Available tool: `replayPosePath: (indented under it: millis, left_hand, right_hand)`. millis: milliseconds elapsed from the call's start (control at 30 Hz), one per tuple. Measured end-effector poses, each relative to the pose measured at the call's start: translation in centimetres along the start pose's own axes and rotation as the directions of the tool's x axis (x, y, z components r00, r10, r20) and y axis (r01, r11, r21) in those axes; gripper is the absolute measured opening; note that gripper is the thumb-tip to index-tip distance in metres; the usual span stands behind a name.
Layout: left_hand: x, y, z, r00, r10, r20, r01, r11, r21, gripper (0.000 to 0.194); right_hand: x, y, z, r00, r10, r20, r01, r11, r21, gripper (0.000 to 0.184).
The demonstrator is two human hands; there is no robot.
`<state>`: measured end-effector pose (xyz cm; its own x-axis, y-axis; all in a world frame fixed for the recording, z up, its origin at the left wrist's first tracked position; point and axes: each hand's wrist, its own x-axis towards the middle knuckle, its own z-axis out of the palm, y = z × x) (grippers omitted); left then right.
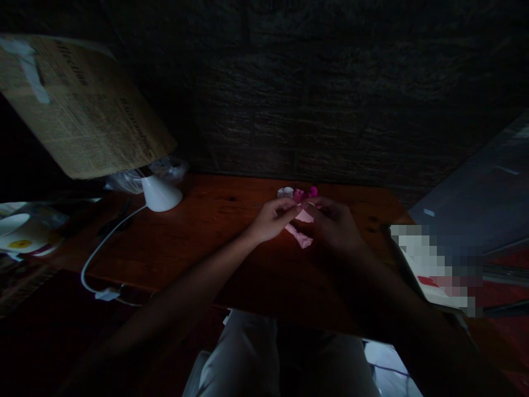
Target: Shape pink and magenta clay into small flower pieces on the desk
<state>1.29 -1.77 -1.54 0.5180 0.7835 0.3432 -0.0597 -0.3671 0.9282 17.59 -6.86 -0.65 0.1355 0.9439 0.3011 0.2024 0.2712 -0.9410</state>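
My left hand [273, 220] and my right hand [334, 220] meet over the wooden table, both with closed fingers. Between the fingertips they hold a pale pink piece of paper or cloth [306, 215]; the dim light does not show which. A crumpled light pink strip [300, 237] lies on the table just below the hands. Right behind them sit small crumpled pieces: a whitish one [285, 192] and bright magenta ones [313, 191].
On the wooden table [215, 220], a lamp with a white cone base [161, 194] and newsprint shade [91, 105] stands left, its white cable [88, 264] hanging over the front edge. A paper cup [25, 234] is far left. A blurred-out flat object [430, 270] lies right. A dark brick wall [273, 99] rises behind.
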Motion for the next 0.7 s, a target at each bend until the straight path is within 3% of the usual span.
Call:
replayPosePath:
  millis: [167, 367, 533, 700]
  left_hand:
    - [-0.09, 0.17, -0.01, 0.999, -0.019, 0.048, 0.017, 0.999, 0.037, 0.028]
    - [-0.22, 0.67, -0.01, 0.999, 0.048, 0.015, -0.049, 0.995, 0.087, 0.027]
    - [-0.2, 0.68, -0.15, 0.993, 0.102, -0.054, -0.098, 0.993, 0.069, 0.028]
    - [-0.17, 0.57, -0.17, 0.99, 0.113, -0.088, -0.105, 0.991, 0.087, 0.027]
  right_hand:
    - [-0.08, 0.03, 0.04, 1.0, 0.003, -0.001, -0.003, 1.0, 0.004, 0.023]
    - [-0.32, -0.53, 0.37, 0.994, 0.098, -0.042, -0.093, 0.99, 0.11, 0.025]
    - [-0.33, -0.5, 0.44, 0.985, 0.17, 0.02, -0.172, 0.979, 0.114, 0.036]
    - [-0.26, -0.42, 0.32, 0.992, 0.128, 0.003, -0.128, 0.985, 0.116, 0.03]
